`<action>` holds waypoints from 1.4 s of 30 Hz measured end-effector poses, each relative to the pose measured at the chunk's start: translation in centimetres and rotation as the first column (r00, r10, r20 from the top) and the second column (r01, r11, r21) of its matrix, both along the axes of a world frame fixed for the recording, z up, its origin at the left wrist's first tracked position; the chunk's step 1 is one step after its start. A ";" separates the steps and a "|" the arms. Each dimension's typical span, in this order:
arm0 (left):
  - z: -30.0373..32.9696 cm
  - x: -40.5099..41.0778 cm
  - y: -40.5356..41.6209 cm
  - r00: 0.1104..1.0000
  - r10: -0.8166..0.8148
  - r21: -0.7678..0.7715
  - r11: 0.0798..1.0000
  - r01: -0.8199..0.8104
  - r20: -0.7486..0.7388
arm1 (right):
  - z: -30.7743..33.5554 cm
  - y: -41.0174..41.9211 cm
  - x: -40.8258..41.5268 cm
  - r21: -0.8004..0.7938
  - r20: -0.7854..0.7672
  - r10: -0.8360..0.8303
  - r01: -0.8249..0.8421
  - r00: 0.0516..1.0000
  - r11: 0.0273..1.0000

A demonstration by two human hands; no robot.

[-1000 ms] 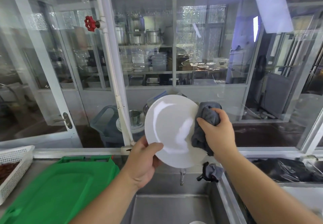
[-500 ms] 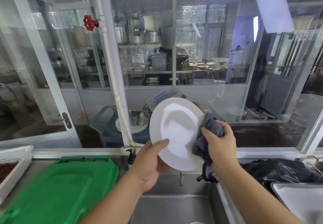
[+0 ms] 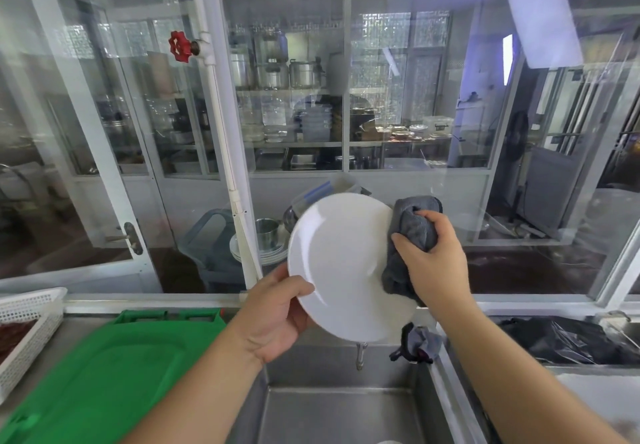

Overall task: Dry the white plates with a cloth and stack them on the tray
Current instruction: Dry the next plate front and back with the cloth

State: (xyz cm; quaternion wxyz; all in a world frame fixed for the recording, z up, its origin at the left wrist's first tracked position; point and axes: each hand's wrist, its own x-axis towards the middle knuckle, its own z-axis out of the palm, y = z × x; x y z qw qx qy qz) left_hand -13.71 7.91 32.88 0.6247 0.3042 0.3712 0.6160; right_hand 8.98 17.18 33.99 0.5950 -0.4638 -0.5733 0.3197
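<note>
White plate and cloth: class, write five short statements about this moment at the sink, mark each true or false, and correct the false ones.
1. The left hand grips the white plate at its lower left rim. True.
2. The right hand holds a grey cloth against the plate's right edge. True.
3. The plate lies flat on the green tray. False: it is held up, tilted, above the sink.
4. The valve wheel on the white pipe is blue. False: it is red.
5. A white basket stands left of the green tray. True.
</note>
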 end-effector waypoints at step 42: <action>-2.2 2.6 -0.1 0.994 0.084 0.006 0.996 -0.083 -0.065 | -2.5 -5.5 -3.5 0.247 0.684 0.054 -0.300 0.727 0.921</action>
